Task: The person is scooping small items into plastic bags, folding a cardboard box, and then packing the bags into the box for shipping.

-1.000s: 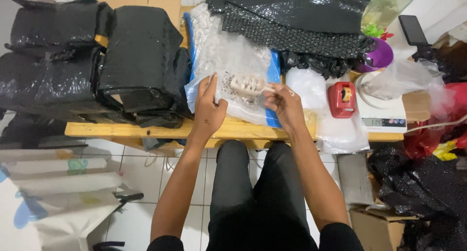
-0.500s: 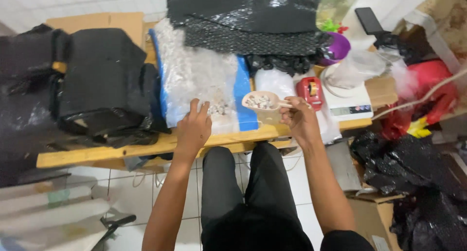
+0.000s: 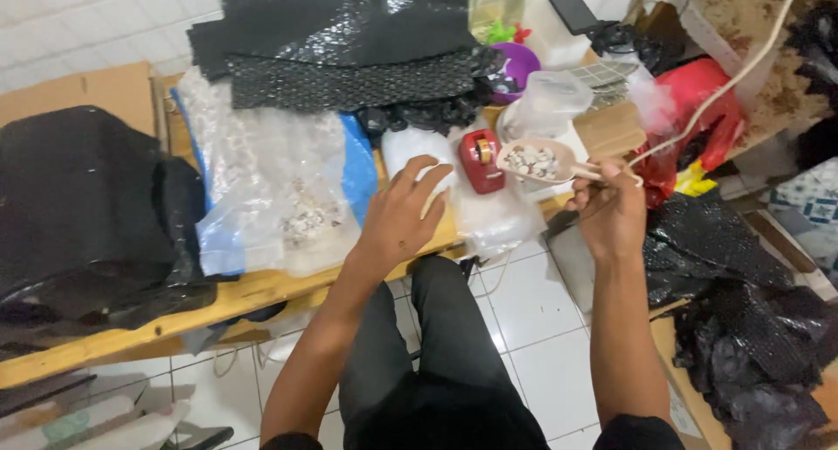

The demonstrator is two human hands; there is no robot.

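Both hands are working at the wooden table's front edge: the right hand, closed on the handle, is now carrying the loaded scoop rightward, away from the clear bag. The left hand, fingers spread and holding nothing, is shifting from that bag onto a white packet beside the red tape dispenser.

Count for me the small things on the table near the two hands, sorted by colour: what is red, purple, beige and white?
Red: 1, the tape dispenser
Purple: 1, the bowl
Beige: 1, the scoop of pale pebbles, held by the right hand
White: 1, the packet under the left hand
Total: 4
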